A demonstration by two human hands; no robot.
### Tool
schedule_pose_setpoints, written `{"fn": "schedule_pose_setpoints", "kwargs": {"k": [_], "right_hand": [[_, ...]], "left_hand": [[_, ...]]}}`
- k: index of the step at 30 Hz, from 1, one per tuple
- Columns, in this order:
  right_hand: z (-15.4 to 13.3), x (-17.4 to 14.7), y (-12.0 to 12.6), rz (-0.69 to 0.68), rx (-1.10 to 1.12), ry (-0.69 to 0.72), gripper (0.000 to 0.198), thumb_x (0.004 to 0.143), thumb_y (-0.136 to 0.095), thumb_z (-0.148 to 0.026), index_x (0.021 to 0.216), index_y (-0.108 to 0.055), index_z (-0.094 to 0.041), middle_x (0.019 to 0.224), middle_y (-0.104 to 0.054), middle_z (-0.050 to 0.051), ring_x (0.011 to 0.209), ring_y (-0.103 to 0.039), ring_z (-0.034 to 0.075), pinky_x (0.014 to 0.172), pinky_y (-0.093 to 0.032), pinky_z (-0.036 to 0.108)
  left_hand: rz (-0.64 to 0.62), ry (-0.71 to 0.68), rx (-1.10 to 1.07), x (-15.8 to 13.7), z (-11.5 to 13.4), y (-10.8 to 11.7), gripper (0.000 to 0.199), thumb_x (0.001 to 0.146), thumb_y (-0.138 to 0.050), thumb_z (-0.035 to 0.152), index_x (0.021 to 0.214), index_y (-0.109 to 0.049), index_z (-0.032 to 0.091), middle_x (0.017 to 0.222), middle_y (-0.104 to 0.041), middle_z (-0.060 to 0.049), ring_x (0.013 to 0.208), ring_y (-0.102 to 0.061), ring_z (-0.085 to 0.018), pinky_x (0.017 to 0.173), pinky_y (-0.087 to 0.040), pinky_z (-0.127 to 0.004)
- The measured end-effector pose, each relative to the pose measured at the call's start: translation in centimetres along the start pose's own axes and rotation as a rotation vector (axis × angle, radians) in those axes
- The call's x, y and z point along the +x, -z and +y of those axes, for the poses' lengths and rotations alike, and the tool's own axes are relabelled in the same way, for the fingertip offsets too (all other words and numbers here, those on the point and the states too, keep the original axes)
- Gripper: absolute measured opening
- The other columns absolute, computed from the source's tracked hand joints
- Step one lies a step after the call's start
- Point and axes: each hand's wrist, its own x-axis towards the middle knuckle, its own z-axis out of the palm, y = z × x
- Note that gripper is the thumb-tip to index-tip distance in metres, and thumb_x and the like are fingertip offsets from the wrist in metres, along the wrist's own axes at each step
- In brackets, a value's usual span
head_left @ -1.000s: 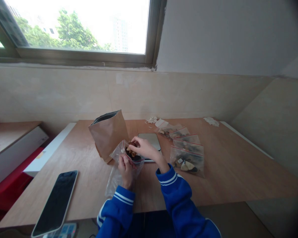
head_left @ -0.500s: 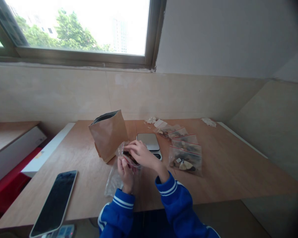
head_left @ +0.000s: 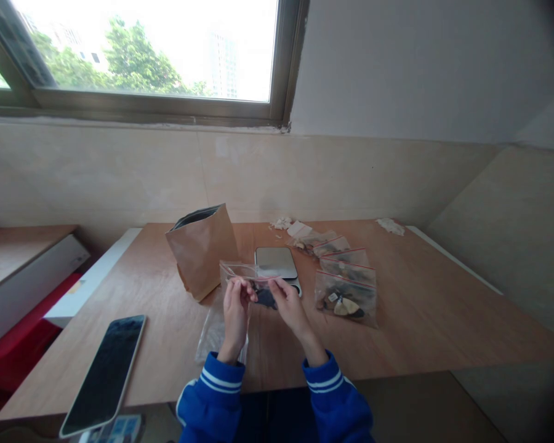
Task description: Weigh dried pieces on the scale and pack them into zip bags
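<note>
Between my two hands is a clear zip bag [head_left: 264, 294] with dark pieces inside, held up by its top edge. My left hand [head_left: 236, 304] pinches its left part, and my right hand [head_left: 287, 303] has the right end of the zip strip between thumb and fingers. Just behind the bag sits a kitchen scale [head_left: 276, 263] with a bare metal plate. Under and beside my left wrist lie flat clear plastic bags [head_left: 211, 335]. A brown paper pouch [head_left: 203, 251] stands open-topped to the left of the bag.
Several filled zip bags [head_left: 346, 303] with red strips lie overlapping in a row right of the scale. Crumpled white scraps [head_left: 282, 223] and another white wad [head_left: 390, 226] are near the wall. A large phone [head_left: 105, 372] lies at the table's front left edge.
My right hand has drawn back from over the bag's mouth to its right end. The bag's top is now stretched level between both hands.
</note>
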Motion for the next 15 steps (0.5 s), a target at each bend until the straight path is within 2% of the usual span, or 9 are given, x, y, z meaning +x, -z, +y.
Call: {"fn": "schedule_pose_setpoints", "kwargs": {"k": [2,4,5,6,8,11,13,15], "right_hand": [[0.9,0.4,0.4,0.123,-0.025,-0.012,0.049,0.089,-0.048,-0.063,0.085,-0.069,-0.019,0.084,-0.07,0.006,0.087,-0.065,0.024,0.08,-0.053,0.035],[2.1,0.7,1.0,0.226,-0.039,-0.025,0.051,0.086,-0.049,-0.067,0.083,-0.068,-0.02,0.079,-0.069,0.007,0.083,-0.065,0.024,0.074,-0.054,0.035],[2.8,0.7,1.2,0.259,-0.039,-0.03,0.052,0.086,-0.049,-0.068,0.084,-0.068,-0.02,0.078,-0.069,0.007,0.083,-0.065,0.025,0.073,-0.054,0.036],[3.3,0.7,1.4,0.277,-0.034,-0.036,0.053,0.085,-0.048,-0.069,0.085,-0.069,-0.02,0.078,-0.069,0.007,0.083,-0.065,0.026,0.072,-0.054,0.037],[4.4,0.7,1.7,0.288,-0.016,-0.051,0.054,0.085,-0.047,-0.071,0.085,-0.068,-0.021,0.076,-0.07,0.008,0.082,-0.066,0.026,0.072,-0.054,0.038],[5.4,0.8,1.7,0.267,0.034,-0.068,0.052,0.084,-0.049,-0.07,0.082,-0.066,-0.02,0.076,-0.071,0.008,0.077,-0.066,0.026,0.074,-0.053,0.039],[5.7,0.8,1.6,0.276,0.051,-0.058,0.049,0.082,-0.054,-0.068,0.082,-0.064,-0.02,0.075,-0.07,0.007,0.074,-0.066,0.024,0.074,-0.053,0.037],[5.7,0.8,1.5,0.321,0.053,-0.059,0.048,0.078,-0.06,-0.067,0.081,-0.062,-0.019,0.071,-0.067,0.005,0.068,-0.064,0.022,0.067,-0.052,0.034]], "left_hand": [[0.142,-0.106,0.21,0.1,-0.5,1.2,0.019,0.09,-0.053,0.04,0.092,-0.055,0.021,0.076,-0.052,0.001,0.068,-0.052,-0.013,0.068,-0.046,-0.026],[0.306,-0.201,0.41,0.6,-1.1,2.6,0.025,0.089,-0.054,0.04,0.105,-0.055,0.022,0.097,-0.057,-0.003,0.088,-0.057,-0.016,0.083,-0.046,-0.029],[0.347,-0.215,0.471,0.9,-1.3,3.2,0.03,0.088,-0.057,0.042,0.11,-0.054,0.022,0.108,-0.057,-0.006,0.099,-0.057,-0.018,0.089,-0.045,-0.03],[0.338,-0.2,0.501,1.2,-1.6,3.7,0.035,0.086,-0.06,0.043,0.114,-0.054,0.022,0.116,-0.057,-0.008,0.107,-0.056,-0.019,0.093,-0.045,-0.032],[0.229,-0.122,0.49,1.8,-2.0,4.3,0.04,0.084,-0.063,0.046,0.115,-0.056,0.022,0.12,-0.059,-0.009,0.112,-0.057,-0.021,0.096,-0.044,-0.033],[0.071,-0.032,0.427,2.6,-2.7,4.5,0.038,0.082,-0.063,0.051,0.104,-0.064,0.02,0.111,-0.066,-0.008,0.107,-0.06,-0.022,0.093,-0.046,-0.032],[0.044,-0.018,0.398,2.9,-3.0,4.3,0.04,0.081,-0.062,0.054,0.098,-0.066,0.019,0.103,-0.068,-0.007,0.101,-0.062,-0.022,0.089,-0.047,-0.032],[0.044,-0.016,0.38,3.1,-3.4,4.3,0.041,0.081,-0.062,0.056,0.094,-0.067,0.018,0.097,-0.069,-0.006,0.094,-0.062,-0.021,0.084,-0.048,-0.031]]}}
